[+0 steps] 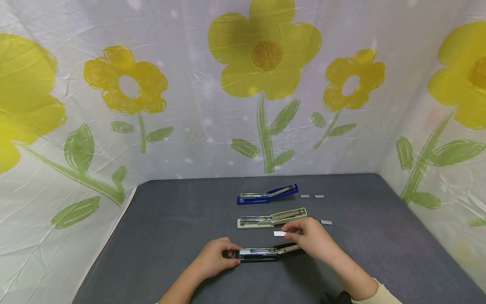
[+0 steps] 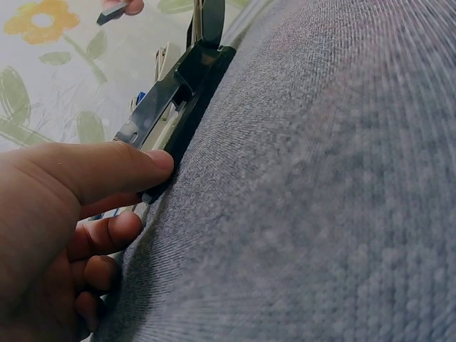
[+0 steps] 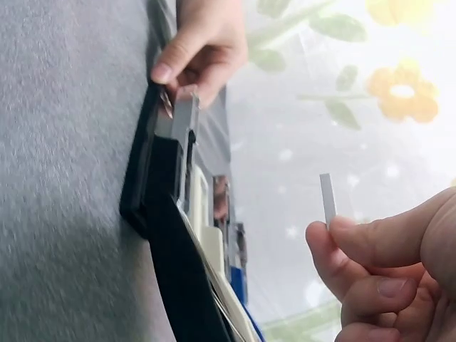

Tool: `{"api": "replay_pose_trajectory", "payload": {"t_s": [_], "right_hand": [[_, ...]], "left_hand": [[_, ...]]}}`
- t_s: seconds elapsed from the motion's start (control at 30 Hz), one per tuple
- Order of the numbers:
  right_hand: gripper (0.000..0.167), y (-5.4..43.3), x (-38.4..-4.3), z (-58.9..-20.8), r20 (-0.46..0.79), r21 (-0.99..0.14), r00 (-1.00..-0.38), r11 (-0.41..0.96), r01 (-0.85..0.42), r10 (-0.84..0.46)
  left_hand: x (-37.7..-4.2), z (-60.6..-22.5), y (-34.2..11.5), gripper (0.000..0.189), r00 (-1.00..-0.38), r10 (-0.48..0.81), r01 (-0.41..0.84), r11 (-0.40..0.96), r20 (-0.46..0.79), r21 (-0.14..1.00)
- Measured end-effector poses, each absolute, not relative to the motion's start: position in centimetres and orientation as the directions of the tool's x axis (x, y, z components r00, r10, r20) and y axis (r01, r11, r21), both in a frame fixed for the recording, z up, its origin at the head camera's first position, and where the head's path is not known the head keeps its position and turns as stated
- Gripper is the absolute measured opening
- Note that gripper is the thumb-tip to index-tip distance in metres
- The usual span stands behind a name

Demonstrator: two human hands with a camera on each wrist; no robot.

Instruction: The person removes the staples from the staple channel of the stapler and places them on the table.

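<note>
A black stapler (image 1: 258,254) lies on the grey tabletop with its top folded back to the right and its staple channel exposed. My left hand (image 1: 214,258) pinches the stapler's left end between thumb and fingers; the left wrist view shows the thumb (image 2: 121,167) against its side. My right hand (image 1: 313,238) holds a small strip of staples (image 1: 279,233) between thumb and fingertip, above the stapler's hinge area. In the right wrist view the strip (image 3: 327,198) stands out from the fingertips, apart from the stapler (image 3: 146,178). The right hand hides part of the folded-back top.
Behind the black stapler lie an opened cream stapler (image 1: 255,225) and, farther back, an opened blue stapler (image 1: 253,201). Loose staple strips (image 1: 326,222) lie to their right, two beside the blue one. A flower-printed curtain (image 1: 190,139) surrounds the table (image 1: 171,219).
</note>
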State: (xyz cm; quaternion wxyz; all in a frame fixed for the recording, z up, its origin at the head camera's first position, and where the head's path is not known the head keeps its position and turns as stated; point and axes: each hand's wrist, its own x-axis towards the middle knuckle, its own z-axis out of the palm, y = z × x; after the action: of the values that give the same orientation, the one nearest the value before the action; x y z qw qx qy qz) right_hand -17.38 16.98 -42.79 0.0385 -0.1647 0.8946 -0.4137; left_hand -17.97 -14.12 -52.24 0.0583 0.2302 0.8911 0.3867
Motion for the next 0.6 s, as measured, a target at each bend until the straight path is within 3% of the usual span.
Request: {"api": "replay_pose_trajectory", "payload": {"t_s": [0.23, 0.6], "right_hand": [[0.009, 18.8, -17.2, -42.0, 0.026, -0.763, -0.963, 0.617, -0.191, -0.267], [0.010, 21.6, -16.8, -41.9, 0.036, -0.714, -0.975, 0.677, -0.179, -0.220]], "left_hand": [[-18.0, -52.2, -14.1, 0.027, -0.884, 0.459, 0.374, 0.592, 0.082, 0.714], [-17.9, -52.0, -14.1, 0.028, -0.884, 0.459, 0.376, 0.592, 0.085, 0.713]]}}
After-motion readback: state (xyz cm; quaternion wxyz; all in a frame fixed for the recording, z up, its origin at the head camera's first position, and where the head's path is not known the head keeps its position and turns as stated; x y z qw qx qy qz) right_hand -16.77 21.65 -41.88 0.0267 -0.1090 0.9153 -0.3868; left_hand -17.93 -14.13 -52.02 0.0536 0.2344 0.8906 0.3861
